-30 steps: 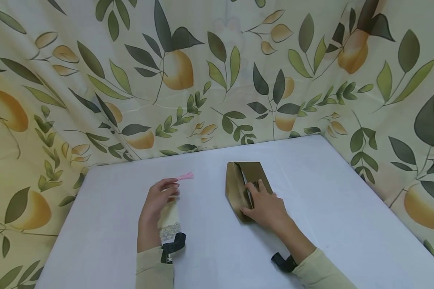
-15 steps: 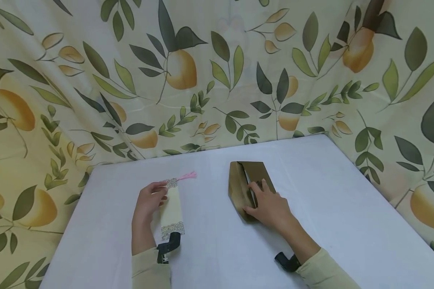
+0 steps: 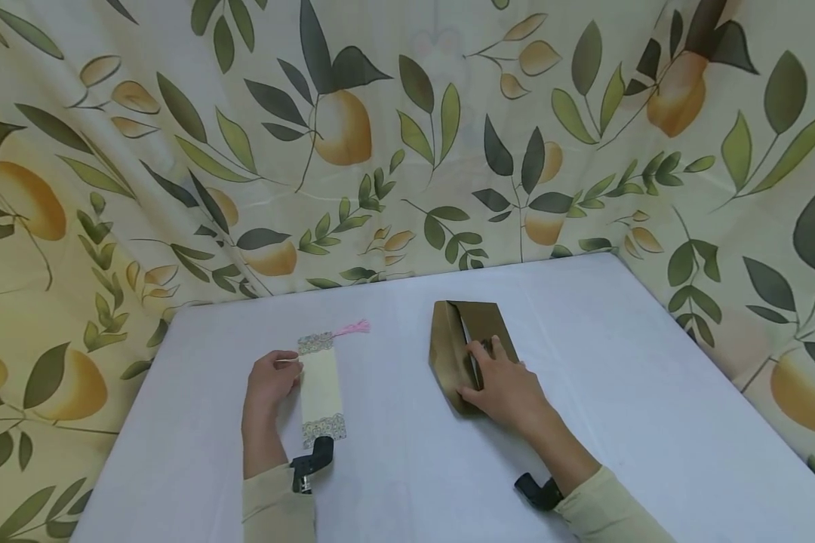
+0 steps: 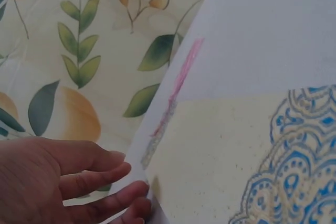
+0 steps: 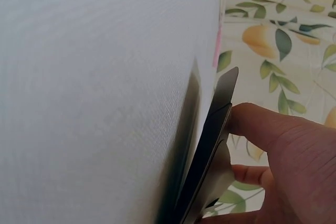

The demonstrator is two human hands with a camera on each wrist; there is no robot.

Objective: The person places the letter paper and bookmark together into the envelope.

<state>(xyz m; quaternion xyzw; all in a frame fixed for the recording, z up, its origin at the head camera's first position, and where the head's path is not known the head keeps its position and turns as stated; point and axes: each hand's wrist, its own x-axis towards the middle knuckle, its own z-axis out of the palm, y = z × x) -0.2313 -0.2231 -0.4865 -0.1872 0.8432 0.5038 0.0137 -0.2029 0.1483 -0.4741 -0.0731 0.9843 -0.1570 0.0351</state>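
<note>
A pale cream bookmark (image 3: 321, 385) with patterned bands at both ends lies on the white table to the left, and a pink tassel (image 3: 351, 328) trails from its far end. Beside its left edge is my left hand (image 3: 272, 380), fingers loosely bent with nothing between thumb and fingertips. Close up in the left wrist view, the bookmark's near band (image 4: 294, 166) shows blue scrollwork. My right hand (image 3: 505, 385) grips a gold-brown envelope (image 3: 448, 339), its flap side towards the left. Fingers reach to the opening and the thumb lies on the flap. The envelope's contents are mostly hidden.
A white cloth covers the table (image 3: 394, 483). Behind and around it hangs a curtain (image 3: 407, 173) printed with fruit and leaves. Black wrist mounts (image 3: 312, 456) sit below the hands, one close to the bookmark's near end.
My left hand has moved left off the bookmark, uncovering its face and far band; the fingers have come away from it. The right hand stays on the envelope.
</note>
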